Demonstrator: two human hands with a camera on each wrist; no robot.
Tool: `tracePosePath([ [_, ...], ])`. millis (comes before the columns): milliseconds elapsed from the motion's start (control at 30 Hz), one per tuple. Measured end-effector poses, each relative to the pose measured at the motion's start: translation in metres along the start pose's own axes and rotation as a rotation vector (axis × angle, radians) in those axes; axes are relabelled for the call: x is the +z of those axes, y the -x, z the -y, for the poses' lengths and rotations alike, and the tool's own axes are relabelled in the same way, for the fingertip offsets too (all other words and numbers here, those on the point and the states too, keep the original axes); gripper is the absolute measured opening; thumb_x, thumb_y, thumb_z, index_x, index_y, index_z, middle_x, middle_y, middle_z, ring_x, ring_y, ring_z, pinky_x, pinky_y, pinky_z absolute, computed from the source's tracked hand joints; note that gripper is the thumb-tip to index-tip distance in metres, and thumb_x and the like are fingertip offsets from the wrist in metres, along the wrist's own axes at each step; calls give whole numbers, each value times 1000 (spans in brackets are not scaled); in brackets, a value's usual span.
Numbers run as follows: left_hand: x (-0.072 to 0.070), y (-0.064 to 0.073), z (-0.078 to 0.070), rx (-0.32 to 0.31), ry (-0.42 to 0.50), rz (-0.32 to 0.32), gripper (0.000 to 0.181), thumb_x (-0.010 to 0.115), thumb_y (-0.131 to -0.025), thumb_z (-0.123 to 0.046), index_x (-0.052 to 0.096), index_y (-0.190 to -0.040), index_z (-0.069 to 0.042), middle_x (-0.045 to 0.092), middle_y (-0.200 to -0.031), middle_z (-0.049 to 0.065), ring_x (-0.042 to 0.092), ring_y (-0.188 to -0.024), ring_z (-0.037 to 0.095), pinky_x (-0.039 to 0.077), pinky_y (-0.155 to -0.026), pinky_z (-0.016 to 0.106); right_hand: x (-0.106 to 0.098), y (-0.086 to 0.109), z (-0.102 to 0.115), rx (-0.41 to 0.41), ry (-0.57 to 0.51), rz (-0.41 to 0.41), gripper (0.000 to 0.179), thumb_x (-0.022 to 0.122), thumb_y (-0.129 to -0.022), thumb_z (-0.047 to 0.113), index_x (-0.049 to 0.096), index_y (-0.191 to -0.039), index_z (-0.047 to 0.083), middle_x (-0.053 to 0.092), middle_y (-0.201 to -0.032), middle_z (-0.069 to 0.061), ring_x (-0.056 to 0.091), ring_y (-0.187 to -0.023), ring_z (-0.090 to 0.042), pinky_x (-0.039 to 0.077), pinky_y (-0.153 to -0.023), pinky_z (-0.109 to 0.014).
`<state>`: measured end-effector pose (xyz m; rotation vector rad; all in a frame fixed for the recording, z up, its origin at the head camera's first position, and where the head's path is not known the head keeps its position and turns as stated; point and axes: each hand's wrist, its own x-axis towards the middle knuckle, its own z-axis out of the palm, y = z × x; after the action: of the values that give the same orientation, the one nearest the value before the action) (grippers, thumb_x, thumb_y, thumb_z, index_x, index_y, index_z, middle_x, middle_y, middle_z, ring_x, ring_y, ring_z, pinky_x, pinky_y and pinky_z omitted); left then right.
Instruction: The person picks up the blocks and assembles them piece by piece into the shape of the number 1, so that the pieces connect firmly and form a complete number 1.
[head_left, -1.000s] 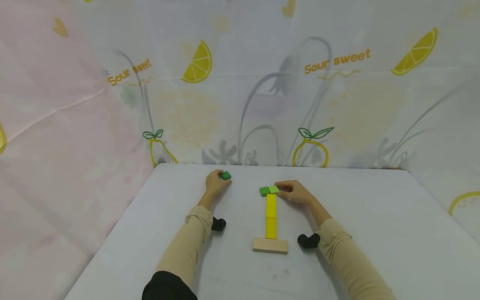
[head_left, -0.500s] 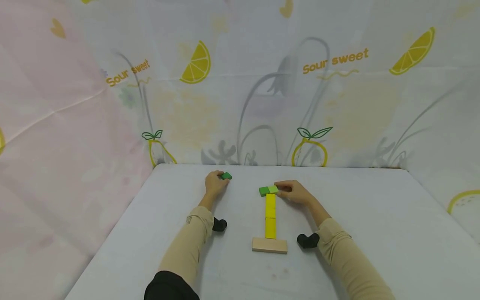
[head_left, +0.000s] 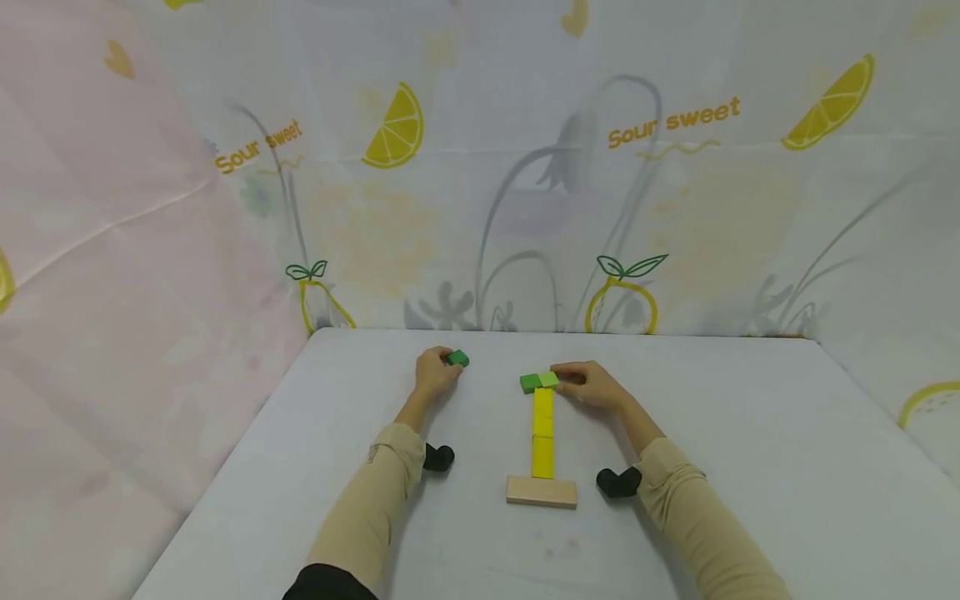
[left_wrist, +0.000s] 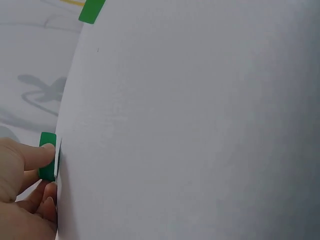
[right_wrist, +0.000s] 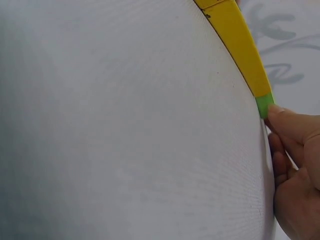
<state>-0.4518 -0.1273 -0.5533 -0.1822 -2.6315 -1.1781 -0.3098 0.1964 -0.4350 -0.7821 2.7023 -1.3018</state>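
Note:
Near the far left of the table, my left hand [head_left: 437,372] pinches a dark green block [head_left: 458,358] between thumb and fingers. The left wrist view shows the thumb across the face of this block [left_wrist: 47,162]. My right hand [head_left: 594,384] pinches the right end of a light green block [head_left: 548,379]; a mid-green block [head_left: 529,383] lies against its left side. Both sit at the far end of two yellow blocks [head_left: 543,432] laid end to end. At the near end of the yellow row lies a plain wooden block [head_left: 542,492], crosswise.
Black strap-like pieces stick out at the wrists, one by the left sleeve [head_left: 438,457] and one by the right sleeve [head_left: 618,482]. A printed cloth [head_left: 480,208] hangs behind the far edge of the white table [head_left: 750,433].
My left hand has moved slightly nearer and to the right with the dark green block. The right hand and the laid-out blocks have stayed in place.

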Motion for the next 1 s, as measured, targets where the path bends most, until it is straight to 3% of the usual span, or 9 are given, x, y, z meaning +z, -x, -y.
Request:
tracePosePath([
  [33,0,3,-3,14,15,8,42,74,-75,-19,65,-109,2,66,-93,12,59,-83,23,48,-74,34,0,0,0,1,1,1,37,59,-90,3,53,-121,-16,54,-123,-31,52,-113,-43,42,-95,-50],
  [133,-43,42,-77,-54,75,73,39,71,-77,-10,63,-111,8,65,-96,18,59,-88,27,49,-79,38,-2,0,-4,0,-3,6,37,59,-89,4,54,-122,-13,56,-123,-28,53,-113,-40,43,-94,-48],
  [233,-43,43,-78,-45,99,91,39,72,-76,-9,63,-111,8,65,-97,20,60,-89,30,50,-78,39,-1,-2,-8,-1,-15,9,38,59,-89,5,55,-122,-12,57,-123,-27,54,-112,-39,43,-94,-48],
  [267,-61,59,-106,-46,103,95,39,72,-76,-7,63,-111,9,65,-97,21,60,-89,31,50,-78,39,0,-2,-8,-1,-19,8,37,59,-89,4,55,-122,-12,57,-122,-27,55,-111,-39,44,-93,-48],
  [333,-45,49,-78,49,140,70,38,74,-77,-16,65,-108,5,66,-91,15,60,-82,24,50,-71,32,0,-2,-8,-4,-19,6,37,59,-89,5,55,-122,-12,58,-121,-27,55,-110,-39,44,-93,-48],
  [433,-38,46,-69,77,164,92,39,75,-77,-20,66,-108,2,65,-91,13,59,-80,22,49,-68,31,0,-2,-10,0,-10,1,37,59,-90,5,55,-122,-12,58,-121,-26,55,-111,-38,44,-93,-47],
  [567,-52,66,-106,-12,148,163,39,73,-76,-11,64,-110,7,64,-96,19,58,-86,29,49,-73,38,1,-3,-12,0,-4,-2,37,60,-90,6,56,-122,-12,58,-121,-26,55,-111,-39,44,-94,-47],
  [667,-59,79,-125,-1,132,187,38,71,-75,-7,63,-109,9,62,-96,20,57,-86,29,48,-74,36,1,-2,-12,-2,-9,-4,37,60,-90,5,55,-121,-12,58,-121,-26,54,-111,-39,44,-94,-48],
  [1000,-58,90,-140,53,139,208,36,69,-77,-6,63,-108,10,63,-93,19,58,-85,27,49,-74,36,0,-2,-10,8,-24,6,37,59,-90,5,55,-122,-13,58,-121,-27,56,-109,-38,45,-92,-47],
])
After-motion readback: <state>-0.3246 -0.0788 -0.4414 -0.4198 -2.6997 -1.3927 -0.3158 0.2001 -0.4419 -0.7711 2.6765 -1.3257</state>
